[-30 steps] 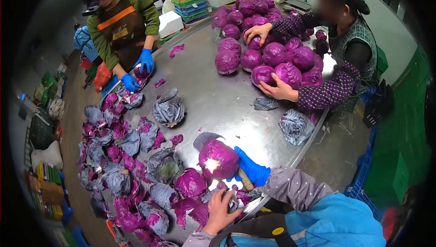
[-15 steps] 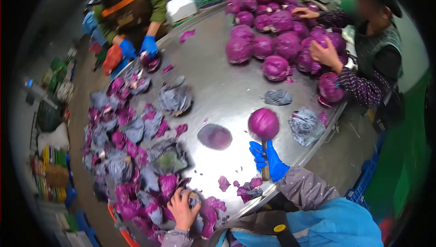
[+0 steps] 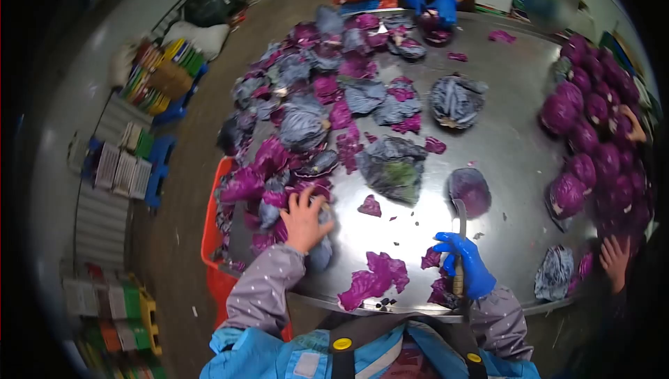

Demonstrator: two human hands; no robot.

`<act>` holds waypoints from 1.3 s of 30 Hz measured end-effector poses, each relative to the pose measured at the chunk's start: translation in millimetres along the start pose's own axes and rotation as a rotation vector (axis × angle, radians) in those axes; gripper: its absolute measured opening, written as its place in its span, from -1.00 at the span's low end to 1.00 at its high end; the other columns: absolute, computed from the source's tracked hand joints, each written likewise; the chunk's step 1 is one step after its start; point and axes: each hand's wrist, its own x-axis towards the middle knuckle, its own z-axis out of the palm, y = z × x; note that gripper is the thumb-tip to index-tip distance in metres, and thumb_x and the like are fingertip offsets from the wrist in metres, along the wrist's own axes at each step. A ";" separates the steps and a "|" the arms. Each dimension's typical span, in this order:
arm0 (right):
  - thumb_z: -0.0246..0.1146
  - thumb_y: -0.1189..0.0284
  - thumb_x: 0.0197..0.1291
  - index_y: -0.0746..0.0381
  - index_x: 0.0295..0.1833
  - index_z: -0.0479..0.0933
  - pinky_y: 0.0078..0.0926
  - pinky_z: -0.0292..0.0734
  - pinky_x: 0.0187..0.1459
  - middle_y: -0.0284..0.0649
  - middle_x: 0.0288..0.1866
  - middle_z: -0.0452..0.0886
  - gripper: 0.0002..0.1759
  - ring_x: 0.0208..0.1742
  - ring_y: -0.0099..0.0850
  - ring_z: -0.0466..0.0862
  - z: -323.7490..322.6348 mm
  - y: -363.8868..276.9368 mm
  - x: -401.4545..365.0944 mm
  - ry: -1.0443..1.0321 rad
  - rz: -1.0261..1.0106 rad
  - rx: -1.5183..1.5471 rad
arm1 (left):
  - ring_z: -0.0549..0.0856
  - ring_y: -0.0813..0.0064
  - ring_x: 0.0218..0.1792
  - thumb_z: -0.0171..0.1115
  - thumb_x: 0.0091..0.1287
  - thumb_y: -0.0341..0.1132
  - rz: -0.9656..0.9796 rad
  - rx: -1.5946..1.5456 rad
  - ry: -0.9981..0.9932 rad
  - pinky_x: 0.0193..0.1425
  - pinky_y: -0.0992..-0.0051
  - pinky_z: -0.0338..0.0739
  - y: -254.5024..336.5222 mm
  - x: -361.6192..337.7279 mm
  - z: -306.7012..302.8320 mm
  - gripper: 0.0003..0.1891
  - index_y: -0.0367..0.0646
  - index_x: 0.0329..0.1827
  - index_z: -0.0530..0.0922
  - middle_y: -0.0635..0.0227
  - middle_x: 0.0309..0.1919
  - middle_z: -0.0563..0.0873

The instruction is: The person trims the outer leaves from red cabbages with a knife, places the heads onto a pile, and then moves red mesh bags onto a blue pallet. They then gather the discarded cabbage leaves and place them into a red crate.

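The right hand (image 3: pixel 465 267), in a blue glove, is clenched round the wooden handle of a short steel-bladed knife (image 3: pixel 460 217). The knife's long axis runs almost straight away from the person. Its handle end sits at the near rim of the stainless steel counter (image 3: pixel 502 142), and its tip points at a dark purple cupped cabbage leaf (image 3: pixel 470 189) lying just beyond it.

The bare left hand (image 3: pixel 304 222) lies with fingers spread over a greyish-purple untrimmed cabbage head (image 3: pixel 321 253) at the near-left edge of the counter, among a heap of loose outer leaves (image 3: pixel 306 114). Whether it grips the head or only rests on it is hard to tell.

Half a second ago a round trimmed purple head stood just off the knife tip. Now nothing is at the blade. The view has also swung left, so the pile of trimmed purple heads (image 3: pixel 592 121) sits at the right margin. The left hand has stayed among the leaves.
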 end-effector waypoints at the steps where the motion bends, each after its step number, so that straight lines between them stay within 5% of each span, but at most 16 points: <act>1: -0.02 0.12 0.32 0.33 0.14 0.40 -0.74 0.36 -0.54 -0.15 -0.13 0.61 -0.49 -0.48 -0.63 0.49 4.5 0.7 2.0 -0.018 0.009 -0.007 | 0.26 0.05 0.23 0.38 -0.18 -0.07 -0.063 0.026 0.005 0.03 -0.12 0.24 -17.4 6.8 -1.9 -0.46 0.10 -0.03 0.52 0.33 0.25 0.31; 5: 0.06 0.17 0.32 0.33 0.15 0.41 -0.69 0.43 -0.48 -0.16 -0.20 0.62 -0.52 -0.53 -0.59 0.49 16.8 3.7 7.0 -0.004 0.026 -0.007 | 0.23 -0.08 0.24 0.42 -0.16 -0.13 -0.270 0.150 -0.060 0.07 -0.28 0.18 -92.6 34.7 0.3 -0.46 0.02 -0.05 0.48 0.20 0.19 0.29; 7: 0.05 0.17 0.33 0.34 0.14 0.42 -0.69 0.43 -0.47 -0.16 -0.19 0.62 -0.52 -0.52 -0.59 0.49 19.3 5.7 10.1 0.006 0.071 -0.068 | 0.26 0.00 0.22 0.41 -0.14 -0.18 -0.347 0.143 0.005 0.04 -0.20 0.23 -117.9 59.7 -0.8 -0.44 -0.03 -0.01 0.45 0.17 0.15 0.32; 10: 0.06 0.18 0.32 0.34 0.13 0.42 -0.70 0.44 -0.46 -0.16 -0.20 0.63 -0.53 -0.53 -0.60 0.49 24.1 10.5 16.6 0.022 0.071 -0.061 | 0.39 0.04 0.13 0.42 -0.12 -0.22 -0.123 -0.098 0.308 0.08 0.16 0.38 -117.4 112.2 -11.5 -0.34 -0.16 0.10 0.36 0.09 0.06 0.40; 12: 0.06 0.20 0.32 0.34 0.13 0.43 -0.72 0.43 -0.44 -0.17 -0.20 0.63 -0.54 -0.53 -0.62 0.49 29.1 8.6 20.2 0.046 0.098 -0.073 | 0.37 0.05 0.19 0.46 -0.12 -0.13 -0.134 -0.434 0.243 0.22 0.21 0.31 -112.7 151.1 -8.3 -0.12 -0.23 0.28 0.20 0.02 0.13 0.38; 15: 0.05 0.21 0.33 0.34 0.14 0.43 -0.73 0.43 -0.44 -0.19 -0.19 0.63 -0.55 -0.53 -0.63 0.49 38.7 9.5 20.3 0.065 0.090 -0.055 | 0.35 0.18 0.27 0.52 -0.13 -0.06 -0.431 -1.096 0.026 0.31 0.35 0.24 -109.0 199.6 -11.0 0.07 -0.34 0.37 0.07 -0.04 0.27 0.29; 20: 0.02 0.19 0.35 0.30 0.16 0.43 -0.75 0.41 -0.48 -0.24 -0.18 0.61 -0.55 -0.53 -0.65 0.47 58.2 5.3 13.3 0.043 0.129 -0.085 | 0.39 0.19 0.24 0.55 -0.17 -0.04 -0.369 -1.090 -0.107 0.32 0.40 0.24 -106.8 223.1 18.1 0.10 -0.31 0.38 0.07 -0.03 0.25 0.32; 27: 0.00 0.20 0.37 0.28 0.18 0.42 -0.76 0.40 -0.51 -0.26 -0.18 0.60 -0.56 -0.53 -0.65 0.49 77.7 4.4 18.1 -0.016 0.187 -0.129 | 0.40 0.21 0.24 0.52 -0.13 -0.12 -0.465 -1.154 0.136 0.30 0.39 0.25 -102.9 184.3 42.0 0.01 -0.29 0.36 0.12 0.01 0.23 0.37; 33: 0.03 0.26 0.36 0.26 0.26 0.32 -0.79 0.35 -0.55 -0.26 -0.15 0.59 -0.55 -0.52 -0.68 0.49 82.1 6.9 13.0 -0.074 0.203 -0.206 | 0.48 0.29 0.17 0.26 0.21 -0.16 -0.610 -2.074 -0.187 0.22 0.30 0.40 -79.5 103.1 17.6 -0.25 -0.20 0.39 0.09 0.17 0.24 0.39; 34: 0.06 0.32 0.34 0.27 0.28 0.28 -0.77 0.40 -0.47 -0.25 -0.10 0.58 -0.55 -0.43 -0.66 0.52 87.4 5.5 11.4 -0.035 0.176 -0.290 | 0.48 0.32 0.17 0.20 0.27 -0.13 -0.655 -2.103 -0.274 0.22 0.27 0.42 -77.0 85.9 17.9 -0.30 -0.13 0.39 0.09 0.24 0.23 0.40; 35: 0.09 0.37 0.32 0.27 0.30 0.24 -0.75 0.45 -0.38 -0.24 -0.06 0.56 -0.53 -0.35 -0.64 0.55 91.4 4.8 8.6 0.007 0.151 -0.374 | 0.57 0.34 0.08 0.15 0.31 -0.12 -0.692 -2.136 -0.234 0.15 0.23 0.49 -68.3 68.3 18.4 -0.53 -0.08 0.23 0.36 0.30 0.11 0.54; 37: 0.13 0.56 0.24 0.28 0.23 0.27 -0.53 0.42 0.06 -0.20 0.05 0.53 -0.56 0.02 -0.46 0.52 83.7 34.2 19.5 0.011 -0.174 -0.417 | 0.57 0.36 0.08 0.16 0.31 -0.12 -0.701 -2.132 -0.312 0.15 0.24 0.49 -54.1 30.7 8.6 -0.50 -0.08 0.26 0.31 0.30 0.12 0.53; 39: 0.10 0.58 0.25 0.29 0.19 0.32 -0.52 0.42 0.05 -0.18 0.07 0.51 -0.62 0.04 -0.44 0.52 93.3 21.8 20.1 0.032 -0.267 -0.702 | 0.51 0.32 0.13 0.22 0.26 -0.12 -0.720 -2.089 -0.356 0.17 0.26 0.46 -35.9 -4.4 -6.4 -0.38 -0.12 0.31 0.20 0.23 0.15 0.46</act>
